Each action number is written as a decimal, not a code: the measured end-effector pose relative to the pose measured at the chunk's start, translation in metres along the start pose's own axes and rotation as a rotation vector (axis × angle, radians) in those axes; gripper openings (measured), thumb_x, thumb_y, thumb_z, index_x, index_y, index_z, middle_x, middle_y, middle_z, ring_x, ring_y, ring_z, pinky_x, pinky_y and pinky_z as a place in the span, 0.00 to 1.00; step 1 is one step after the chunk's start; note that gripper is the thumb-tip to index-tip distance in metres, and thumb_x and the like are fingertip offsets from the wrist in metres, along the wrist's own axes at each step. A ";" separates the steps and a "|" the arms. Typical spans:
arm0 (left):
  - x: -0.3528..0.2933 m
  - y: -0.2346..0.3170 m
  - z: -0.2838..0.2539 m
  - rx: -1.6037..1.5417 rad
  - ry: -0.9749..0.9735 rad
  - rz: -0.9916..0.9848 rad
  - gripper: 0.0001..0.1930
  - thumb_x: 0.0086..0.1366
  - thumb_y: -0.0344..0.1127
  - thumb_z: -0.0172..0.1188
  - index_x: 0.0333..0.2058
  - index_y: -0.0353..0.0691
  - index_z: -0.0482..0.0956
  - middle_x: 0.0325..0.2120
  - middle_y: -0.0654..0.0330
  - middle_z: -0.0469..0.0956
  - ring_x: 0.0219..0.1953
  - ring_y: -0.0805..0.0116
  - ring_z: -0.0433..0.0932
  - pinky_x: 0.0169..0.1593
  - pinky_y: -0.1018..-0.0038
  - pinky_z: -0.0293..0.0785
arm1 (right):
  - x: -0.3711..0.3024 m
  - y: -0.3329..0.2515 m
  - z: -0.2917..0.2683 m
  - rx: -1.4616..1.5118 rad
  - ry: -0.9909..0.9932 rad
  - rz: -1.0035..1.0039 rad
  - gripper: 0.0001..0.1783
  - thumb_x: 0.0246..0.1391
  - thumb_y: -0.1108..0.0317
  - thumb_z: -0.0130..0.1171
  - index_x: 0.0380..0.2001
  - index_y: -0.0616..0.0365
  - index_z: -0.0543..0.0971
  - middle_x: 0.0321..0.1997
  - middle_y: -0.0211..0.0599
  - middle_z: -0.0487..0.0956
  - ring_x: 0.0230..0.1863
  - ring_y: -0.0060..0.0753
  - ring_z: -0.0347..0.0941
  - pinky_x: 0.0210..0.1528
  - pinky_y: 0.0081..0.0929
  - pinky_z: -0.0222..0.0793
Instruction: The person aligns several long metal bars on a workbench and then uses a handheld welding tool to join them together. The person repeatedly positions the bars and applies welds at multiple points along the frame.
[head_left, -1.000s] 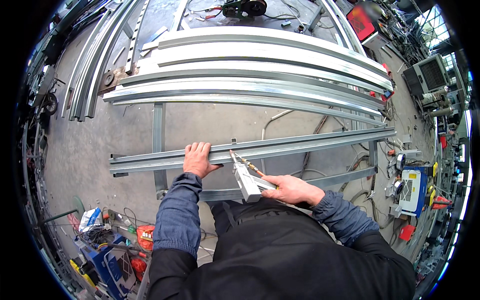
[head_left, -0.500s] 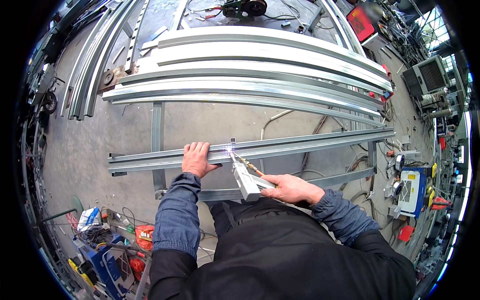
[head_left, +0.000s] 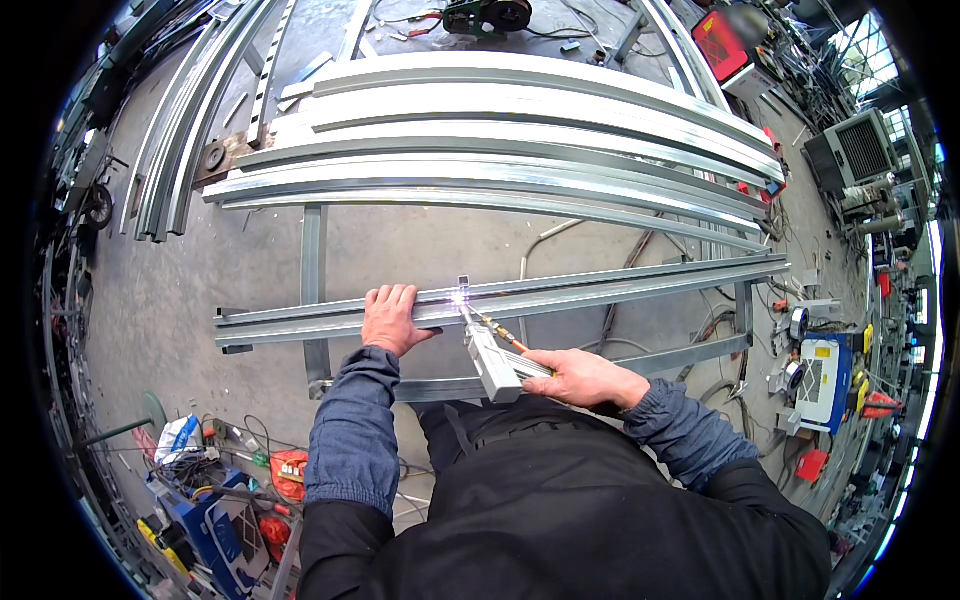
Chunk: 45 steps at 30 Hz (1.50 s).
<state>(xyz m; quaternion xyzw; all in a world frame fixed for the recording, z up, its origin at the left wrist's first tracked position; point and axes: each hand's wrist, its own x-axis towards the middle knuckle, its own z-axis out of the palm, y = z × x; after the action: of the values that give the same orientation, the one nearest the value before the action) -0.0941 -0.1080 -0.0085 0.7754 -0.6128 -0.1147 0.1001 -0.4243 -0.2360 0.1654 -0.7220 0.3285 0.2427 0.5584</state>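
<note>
Two bare hands and a live spark, and that's the worry right away. The left hand [head_left: 392, 320] lies flat on the long steel channel [head_left: 620, 288], pinning it down on the frame, and its fingertips sit just beside the bright arc point [head_left: 459, 297]. No glove shows on either hand, so a slip of the torch toward that side, or spatter jumping off the joint, could burn those knuckles, I'd say. Heat running along the metal could do the same more slowly.

The right hand [head_left: 582, 378] grips the handheld welding gun [head_left: 495, 362] by its grey body, nozzle angled up and left with its tip on the channel at the spark. If that wrist wavers, the bead might wander off the seam; if the left hand eases up, the channel could shift on its crossbars and spoil the line.

Now the fingers. On the left they're spread narrow and laid flat, palm down on the channel's top face, gripping nothing. On the right they're curled tight round the gun's rear end, thumb on top.

Beyond lie a stack of curved steel rails [head_left: 520, 130], with cables and tool cases around the concrete floor [head_left: 200, 270].
</note>
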 end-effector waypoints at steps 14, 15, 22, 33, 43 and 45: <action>-0.002 -0.001 0.002 0.003 0.016 0.005 0.44 0.43 0.62 0.86 0.56 0.45 0.80 0.50 0.60 0.81 0.58 0.57 0.76 0.68 0.59 0.66 | -0.004 -0.002 -0.002 0.005 0.004 0.026 0.39 0.72 0.38 0.62 0.77 0.44 0.73 0.60 0.52 0.87 0.61 0.57 0.83 0.63 0.42 0.76; -0.002 0.000 0.001 0.003 0.015 0.004 0.45 0.43 0.62 0.86 0.56 0.45 0.80 0.50 0.60 0.81 0.58 0.57 0.76 0.68 0.59 0.66 | -0.005 -0.002 -0.002 0.013 0.004 0.025 0.39 0.72 0.38 0.62 0.77 0.44 0.73 0.60 0.52 0.87 0.61 0.56 0.83 0.63 0.41 0.76; -0.002 -0.001 0.001 0.003 0.010 -0.001 0.45 0.43 0.62 0.86 0.57 0.45 0.80 0.50 0.60 0.81 0.59 0.58 0.76 0.68 0.59 0.66 | -0.005 0.002 -0.004 0.018 0.008 0.020 0.38 0.72 0.39 0.62 0.76 0.45 0.74 0.60 0.51 0.87 0.60 0.54 0.84 0.63 0.41 0.76; -0.001 0.000 0.001 0.002 0.013 -0.002 0.45 0.42 0.60 0.86 0.56 0.46 0.81 0.50 0.61 0.81 0.59 0.58 0.76 0.68 0.59 0.66 | -0.003 0.012 -0.004 0.019 0.008 -0.004 0.38 0.72 0.40 0.63 0.76 0.45 0.73 0.61 0.51 0.87 0.61 0.53 0.84 0.63 0.40 0.76; 0.000 -0.001 0.004 -0.006 0.025 0.001 0.45 0.42 0.61 0.86 0.56 0.45 0.81 0.51 0.61 0.81 0.59 0.58 0.76 0.68 0.58 0.66 | -0.006 0.009 -0.008 0.017 0.007 0.016 0.39 0.71 0.39 0.63 0.77 0.46 0.73 0.61 0.51 0.87 0.62 0.54 0.83 0.64 0.40 0.76; 0.000 -0.002 0.002 -0.006 0.024 0.000 0.45 0.42 0.61 0.86 0.56 0.45 0.81 0.51 0.61 0.81 0.59 0.58 0.76 0.68 0.58 0.66 | -0.004 0.012 -0.006 0.031 0.003 0.012 0.39 0.71 0.39 0.63 0.77 0.45 0.73 0.61 0.52 0.87 0.62 0.54 0.83 0.64 0.40 0.76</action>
<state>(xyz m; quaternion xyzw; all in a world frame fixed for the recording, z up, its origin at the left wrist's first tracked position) -0.0931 -0.1072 -0.0109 0.7765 -0.6111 -0.1074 0.1100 -0.4365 -0.2430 0.1621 -0.7115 0.3373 0.2400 0.5678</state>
